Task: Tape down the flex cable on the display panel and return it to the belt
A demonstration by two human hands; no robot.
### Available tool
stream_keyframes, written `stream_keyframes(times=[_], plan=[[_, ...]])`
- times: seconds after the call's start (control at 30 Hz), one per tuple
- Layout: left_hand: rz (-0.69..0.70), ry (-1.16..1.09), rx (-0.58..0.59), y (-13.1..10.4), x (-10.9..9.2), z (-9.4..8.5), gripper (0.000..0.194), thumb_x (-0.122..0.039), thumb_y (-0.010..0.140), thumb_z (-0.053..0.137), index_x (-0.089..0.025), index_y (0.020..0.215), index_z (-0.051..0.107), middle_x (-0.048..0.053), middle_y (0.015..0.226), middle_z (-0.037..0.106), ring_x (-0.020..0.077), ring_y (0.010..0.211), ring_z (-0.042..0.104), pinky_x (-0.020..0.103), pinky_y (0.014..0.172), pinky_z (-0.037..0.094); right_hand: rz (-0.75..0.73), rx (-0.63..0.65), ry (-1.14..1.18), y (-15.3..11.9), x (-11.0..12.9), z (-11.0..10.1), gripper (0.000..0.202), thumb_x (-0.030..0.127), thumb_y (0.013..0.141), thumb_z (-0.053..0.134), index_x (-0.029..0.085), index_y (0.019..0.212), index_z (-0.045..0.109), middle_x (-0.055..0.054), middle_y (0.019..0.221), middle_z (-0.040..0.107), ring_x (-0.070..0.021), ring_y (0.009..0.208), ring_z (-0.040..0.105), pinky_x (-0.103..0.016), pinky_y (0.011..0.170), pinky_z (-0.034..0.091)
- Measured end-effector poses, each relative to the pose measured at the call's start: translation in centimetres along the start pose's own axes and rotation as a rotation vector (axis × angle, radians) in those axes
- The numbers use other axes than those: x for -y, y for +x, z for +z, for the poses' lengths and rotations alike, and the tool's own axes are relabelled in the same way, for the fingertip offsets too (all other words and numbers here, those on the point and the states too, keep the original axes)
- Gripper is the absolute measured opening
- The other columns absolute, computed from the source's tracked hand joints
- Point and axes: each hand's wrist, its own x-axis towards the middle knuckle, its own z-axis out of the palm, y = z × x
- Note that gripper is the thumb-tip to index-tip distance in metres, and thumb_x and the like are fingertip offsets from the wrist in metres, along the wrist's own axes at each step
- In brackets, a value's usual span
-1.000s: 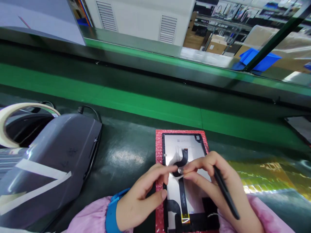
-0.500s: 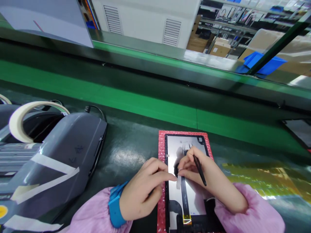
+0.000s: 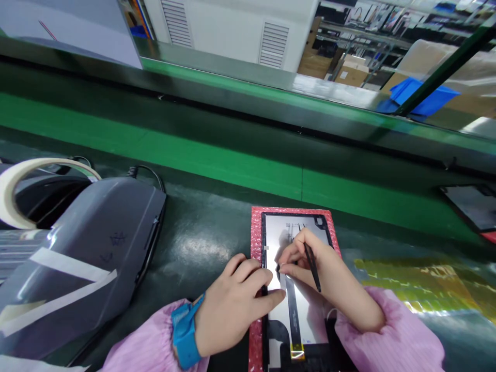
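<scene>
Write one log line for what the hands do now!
left hand: steadies panel | right hand: holds tweezers, presses flex cable

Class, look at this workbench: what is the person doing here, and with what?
A person in pink sleeves works on a display panel lying on red bubble wrap. The left hand steadies its edge; the right hand holds black tweezers and presses a small strip of tape beside the black flex cable.

Premises: electronics assembly factory line. A long green conveyor belt (image 3: 217,160) runs past the workstation; beyond it stand stacked brown cardboard cartons (image 3: 349,72) and blue plastic bins (image 3: 424,98).
</scene>
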Motion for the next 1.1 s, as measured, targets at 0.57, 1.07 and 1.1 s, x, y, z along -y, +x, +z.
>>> stream_keyframes(times=[0.57,1.07,1.1], plan=[[0.037,0.11,-0.013,0.1,-0.5,0.1,0.028,-0.008,0.097,0.049,-0.024,0.112,0.067,0.004,0.093,0.065,0.024,0.09,0.054,0.043,0.091,0.041,-0.122,-0.467,-0.136,1.8,-1.7,0.6,0.044,0.026,0.075,0.081,0.028,0.088,0.04,0.003,0.088,0.055,-0.0181,0.076,0.057,-0.035,0.07,0.046],[0.372,-0.009,0.167,-1.5,-2.0,2.3,0.035,-0.027,0.108,0.042,-0.024,0.142,0.051,-0.011,0.15,0.052,0.0073,0.142,0.043,0.033,0.127,0.011,0.176,-0.649,-0.468,-4.0,-0.8,-5.4,0.027,0.049,0.091,0.059,0.03,0.088,0.041,-0.001,0.081,0.065,-0.0241,0.066,0.064,-0.037,0.061,0.047],[0.37,-0.015,0.169,-1.6,-1.9,2.3,0.036,-0.025,0.108,0.043,-0.024,0.144,0.049,-0.011,0.151,0.05,0.0075,0.143,0.041,0.033,0.126,0.014,0.227,-0.609,-0.475,-4.6,-1.0,-5.7,0.027,0.05,0.091,0.058,0.03,0.085,0.04,0.002,0.072,0.063,-0.0236,0.057,0.061,-0.036,0.056,0.045]])
